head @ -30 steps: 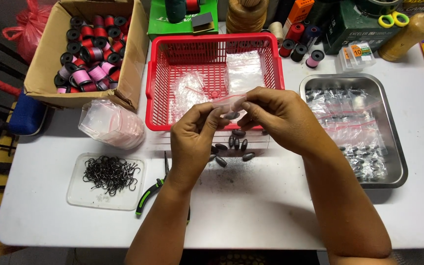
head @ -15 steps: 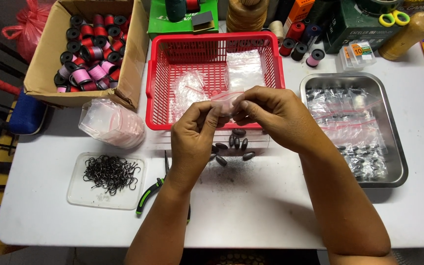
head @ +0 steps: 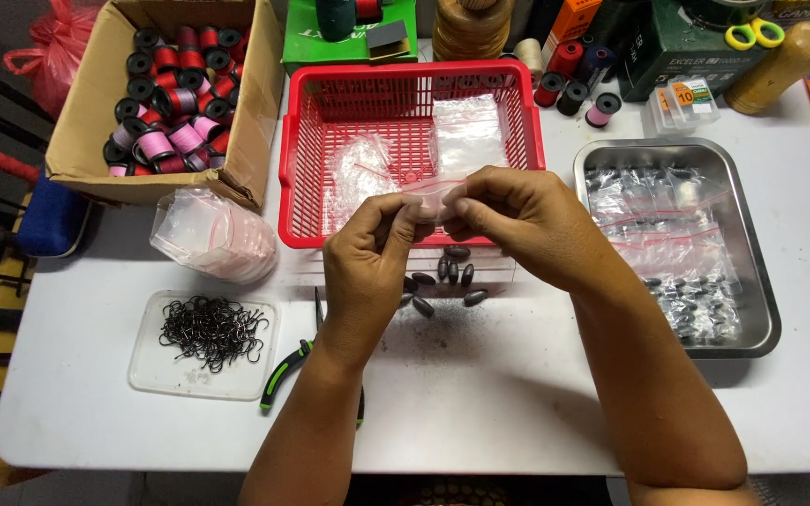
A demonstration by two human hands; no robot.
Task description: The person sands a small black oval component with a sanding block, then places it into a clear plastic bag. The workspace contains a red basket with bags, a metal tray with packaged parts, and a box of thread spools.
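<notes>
Left hand (head: 367, 258) and right hand (head: 517, 225) each pinch one end of a small clear zip bag (head: 430, 199), its long axis running left-right, above loose oval lead sinkers (head: 447, 281) on the white table (head: 480, 394), just before the red basket (head: 405, 141).

spool box (head: 86, 141) | hook lid (head: 147, 370) — pliers (head: 283, 375) | steel tray (head: 769, 309)
</notes>
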